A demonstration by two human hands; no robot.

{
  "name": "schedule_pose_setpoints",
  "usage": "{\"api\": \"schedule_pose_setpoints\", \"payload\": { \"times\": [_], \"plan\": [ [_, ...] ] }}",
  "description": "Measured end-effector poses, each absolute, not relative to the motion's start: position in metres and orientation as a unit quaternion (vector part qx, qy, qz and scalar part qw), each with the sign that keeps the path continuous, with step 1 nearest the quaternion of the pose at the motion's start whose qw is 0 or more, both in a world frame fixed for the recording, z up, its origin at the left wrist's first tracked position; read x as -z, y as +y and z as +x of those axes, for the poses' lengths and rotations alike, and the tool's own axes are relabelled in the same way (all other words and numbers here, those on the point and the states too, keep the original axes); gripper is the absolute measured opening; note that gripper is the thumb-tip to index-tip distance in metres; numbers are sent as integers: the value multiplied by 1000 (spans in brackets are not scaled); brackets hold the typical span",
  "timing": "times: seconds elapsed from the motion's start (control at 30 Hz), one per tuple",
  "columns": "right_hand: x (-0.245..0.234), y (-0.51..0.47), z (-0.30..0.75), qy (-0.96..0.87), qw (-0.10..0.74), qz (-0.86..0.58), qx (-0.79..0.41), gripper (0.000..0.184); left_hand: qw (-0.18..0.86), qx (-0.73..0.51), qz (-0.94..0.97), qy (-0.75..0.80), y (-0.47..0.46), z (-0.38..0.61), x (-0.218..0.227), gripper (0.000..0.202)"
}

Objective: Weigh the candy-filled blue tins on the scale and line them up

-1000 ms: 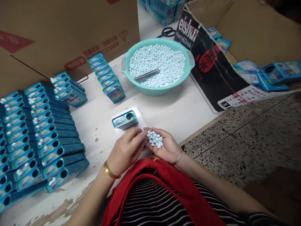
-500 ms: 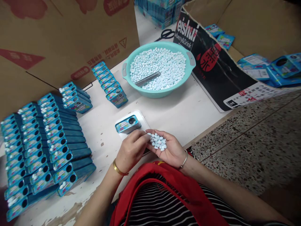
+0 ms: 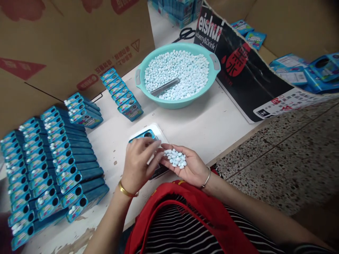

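Observation:
My right hand (image 3: 189, 165) lies palm up near the table's front edge, cupped around a small heap of pale blue tablets (image 3: 175, 157). My left hand (image 3: 137, 160) reaches over a small blue tin (image 3: 144, 134) that sits on a white scale (image 3: 156, 129). Its fingers are pinched together above the tin, and its fingertips touch the edge of the tablet heap. Whatever the pinch holds is too small to see. The hand hides most of the tin.
A teal basin (image 3: 215, 65) full of tablets with a metal scoop (image 3: 165, 86) stands behind. Rows of blue tins (image 3: 50, 155) fill the left side, more rows (image 3: 122, 93) stand by a cardboard box (image 3: 66, 42). Scissors (image 3: 185, 34) and a black poster (image 3: 238, 70) lie at right.
My left hand has moved from the tablet heap forward and up over the tin on the scale. My right hand stays cupped in place. The camera has shifted slightly.

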State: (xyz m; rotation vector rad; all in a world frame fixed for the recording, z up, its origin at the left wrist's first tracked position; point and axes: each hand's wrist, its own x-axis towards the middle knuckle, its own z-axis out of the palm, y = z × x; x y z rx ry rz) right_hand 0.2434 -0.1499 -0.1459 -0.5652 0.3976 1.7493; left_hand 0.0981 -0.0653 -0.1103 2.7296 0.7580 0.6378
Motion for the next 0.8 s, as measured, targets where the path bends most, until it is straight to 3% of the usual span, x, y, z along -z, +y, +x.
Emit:
{"api": "schedule_pose_setpoints", "payload": {
  "times": [0.27, 0.5, 0.57, 0.67, 0.8],
  "plan": [
    [143, -148, 241, 199, 580, -240, -752, 25, 127, -143, 955, 227, -76, 104, 108, 10],
    [140, -152, 245, 170, 572, -238, -767, 26, 78, -272, 903, 324, -56, 94, 95, 7],
    [141, -153, 250, 166, 579, -247, -759, 26, 73, -250, 910, 324, -47, 89, 97, 15],
    [144, -155, 258, 170, 595, -262, -740, 26, 80, -166, 934, 305, -37, 83, 102, 46],
    [147, -156, 265, 192, 605, -284, -719, 26, 42, -142, 935, 321, -19, 83, 107, 39]
  ]
}}
